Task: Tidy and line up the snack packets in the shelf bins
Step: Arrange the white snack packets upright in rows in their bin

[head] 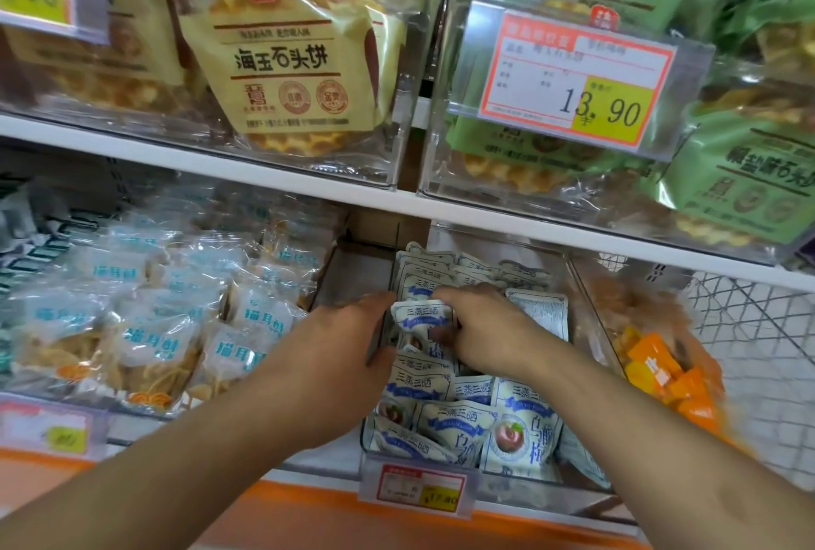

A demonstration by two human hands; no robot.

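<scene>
A clear shelf bin (445,468) on the lower shelf holds several small white-and-blue snack packets (458,421), some upright at the back, others lying askew at the front. Both my hands reach into its middle. My left hand (348,342) is at the bin's left wall, its fingertips hidden behind a packet. My right hand (485,329) pinches a crumpled white-and-blue packet (421,318) between thumb and fingers. One packet (540,315) shows its grey back, just right of my right hand.
Left of it, a bin of clear packets with blue print (145,329). To the right, a bin with orange packets (666,373) and a wire basket (758,329). The upper shelf carries bins of yellow (282,64) and green (745,179) biscuit packs and a price tag (573,77).
</scene>
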